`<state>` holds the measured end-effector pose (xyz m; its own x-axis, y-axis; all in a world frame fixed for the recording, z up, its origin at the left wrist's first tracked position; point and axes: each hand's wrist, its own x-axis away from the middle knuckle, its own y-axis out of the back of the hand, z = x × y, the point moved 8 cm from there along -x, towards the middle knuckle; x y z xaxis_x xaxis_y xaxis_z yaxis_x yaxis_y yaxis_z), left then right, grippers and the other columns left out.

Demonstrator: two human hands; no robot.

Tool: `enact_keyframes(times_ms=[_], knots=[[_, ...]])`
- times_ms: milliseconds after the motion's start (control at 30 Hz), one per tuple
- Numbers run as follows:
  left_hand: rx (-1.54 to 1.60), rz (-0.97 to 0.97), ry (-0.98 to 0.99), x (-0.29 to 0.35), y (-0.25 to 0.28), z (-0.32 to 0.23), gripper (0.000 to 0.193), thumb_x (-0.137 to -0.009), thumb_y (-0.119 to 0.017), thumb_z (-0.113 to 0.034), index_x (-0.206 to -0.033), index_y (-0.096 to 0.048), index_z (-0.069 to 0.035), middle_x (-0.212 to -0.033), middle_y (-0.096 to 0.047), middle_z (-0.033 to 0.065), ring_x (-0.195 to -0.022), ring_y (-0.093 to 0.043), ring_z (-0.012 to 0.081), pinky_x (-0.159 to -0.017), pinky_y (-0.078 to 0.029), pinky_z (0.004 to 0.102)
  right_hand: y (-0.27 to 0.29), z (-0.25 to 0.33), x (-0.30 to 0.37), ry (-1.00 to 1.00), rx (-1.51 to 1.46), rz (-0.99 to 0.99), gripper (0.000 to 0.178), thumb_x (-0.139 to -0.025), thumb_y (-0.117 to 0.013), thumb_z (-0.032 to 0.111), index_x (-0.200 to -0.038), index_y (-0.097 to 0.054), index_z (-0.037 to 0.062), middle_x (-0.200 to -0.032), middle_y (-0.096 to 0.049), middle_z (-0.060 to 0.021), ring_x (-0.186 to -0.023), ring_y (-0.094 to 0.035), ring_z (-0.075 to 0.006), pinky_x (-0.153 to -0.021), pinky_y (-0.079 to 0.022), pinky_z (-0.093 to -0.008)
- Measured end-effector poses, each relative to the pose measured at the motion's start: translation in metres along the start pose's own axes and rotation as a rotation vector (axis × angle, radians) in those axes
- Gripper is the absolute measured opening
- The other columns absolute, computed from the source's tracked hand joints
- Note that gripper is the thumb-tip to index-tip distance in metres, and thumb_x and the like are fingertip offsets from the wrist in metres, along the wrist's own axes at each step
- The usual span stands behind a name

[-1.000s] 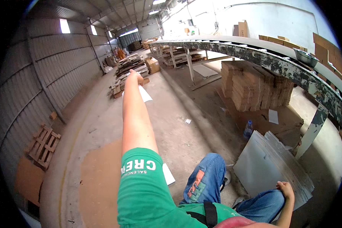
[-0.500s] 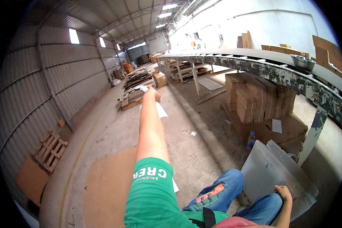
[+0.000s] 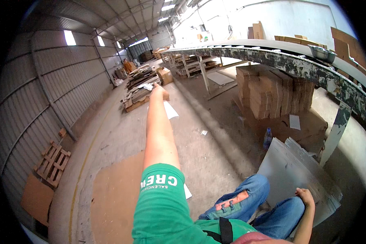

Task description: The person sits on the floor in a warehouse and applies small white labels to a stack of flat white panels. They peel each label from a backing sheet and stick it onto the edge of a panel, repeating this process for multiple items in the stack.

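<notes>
On a warehouse floor [image 3: 215, 150], person sits or squats low, left arm stretched far forward in a green sleeve [image 3: 160, 203]. Left hand [image 3: 160, 93] is up in front of the pile of boards [image 3: 140, 95]; a crumpled white scrap [image 3: 145, 86] shows right at its fingertips. Can't tell if the fingers grip it or it lies on the boards behind. Right hand [image 3: 305, 197] is by the right knee [image 3: 293, 207], fingers loosely curled, just in front of the stack of grey sheets [image 3: 286, 175]; hand too small to tell if it grips anything. Sheet stack sits right of the left knee [image 3: 256, 185], edges fanned.

Bottle [image 3: 268, 138] with blue cap stands just beyond the sheets. Behind it, bundles of flat cardboard [image 3: 268, 95] under a long table [image 3: 272, 57] with peeling paint; metal bowl [image 3: 322, 53] on top near the right end. Cardboard box [image 3: 164, 76] beside the board pile. White sheet [image 3: 171, 110] on the floor, partly behind the left forearm. Brown board [image 3: 116, 197] flat on floor, left of the sleeve. Wooden pallet [image 3: 53, 164] leans by the metal wall [image 3: 20, 101], far left.
</notes>
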<state>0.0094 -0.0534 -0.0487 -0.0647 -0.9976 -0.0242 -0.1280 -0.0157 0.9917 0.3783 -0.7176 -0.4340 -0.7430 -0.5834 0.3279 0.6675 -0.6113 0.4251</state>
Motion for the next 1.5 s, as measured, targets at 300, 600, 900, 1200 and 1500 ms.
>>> enact_keyframes(times_ms=[300,600,900,1200,1500], knots=[[-0.04,-0.126,-0.122,0.019,0.014,0.022,0.084,-0.076,-0.065,-0.025,-0.138,-0.011,-0.007,-0.136,-0.035,0.0141,-0.122,-0.038,0.0255,-0.104,-0.026,0.0343,-0.008,0.007,-0.008,0.076,0.084,-0.042,0.039,-0.082,-0.056,0.035,-0.076,-0.062,-0.0027,-0.07,-0.06,-0.0071,-0.067,-0.055,-0.0166,-0.066,-0.043,-0.0301],[1.603,0.408,-0.804,0.234,-0.084,-0.177,0.041,-0.071,-0.07,-0.002,-0.108,-0.054,0.005,-0.089,-0.063,0.0124,-0.074,-0.06,0.0168,-0.066,-0.049,0.0276,0.013,0.057,0.042,0.153,0.487,-0.321,0.043,-0.082,-0.049,0.034,-0.068,-0.059,-0.0061,-0.073,-0.058,-0.0272,-0.072,-0.057,-0.0387,-0.068,-0.043,-0.0442],[1.711,0.815,-0.826,0.452,-0.191,-0.244,0.024,-0.079,-0.065,-0.006,-0.099,-0.06,0.005,-0.09,-0.062,0.0088,-0.081,-0.057,0.0128,-0.072,-0.046,0.0241,-0.023,0.146,0.19,0.662,-0.333,-0.553,0.08,-0.073,-0.071,0.023,-0.136,-0.024,0.0116,-0.111,-0.055,-0.0132,-0.101,-0.052,-0.0201,-0.091,-0.038,-0.0362],[1.537,1.124,-1.098,0.505,-0.203,-0.228,0.036,-0.075,-0.068,-0.006,-0.11,-0.058,0.0,-0.095,-0.061,0.0083,-0.089,-0.056,0.0127,-0.079,-0.044,0.0241,-0.014,0.132,0.158,0.617,-0.791,-0.49,0.06,-0.075,-0.067,0.001,-0.127,-0.038,0.0041,-0.098,-0.06,-0.0109,-0.089,-0.058,-0.0141,-0.079,-0.046,-0.0268],[1.219,1.078,-1.066,0.48,-0.241,-0.246,0.033,-0.071,-0.069,-0.002,-0.103,-0.062,0.001,-0.096,-0.063,0.007,-0.086,-0.057,0.0116,-0.078,-0.046,0.0238,0.015,0.17,0.148,0.876,0.221,-0.856,0.034,-0.07,-0.068,0.004,-0.103,-0.057,0.0038,-0.094,-0.059,-0.007,-0.082,-0.056,-0.0219,-0.069,-0.047,-0.0303]])
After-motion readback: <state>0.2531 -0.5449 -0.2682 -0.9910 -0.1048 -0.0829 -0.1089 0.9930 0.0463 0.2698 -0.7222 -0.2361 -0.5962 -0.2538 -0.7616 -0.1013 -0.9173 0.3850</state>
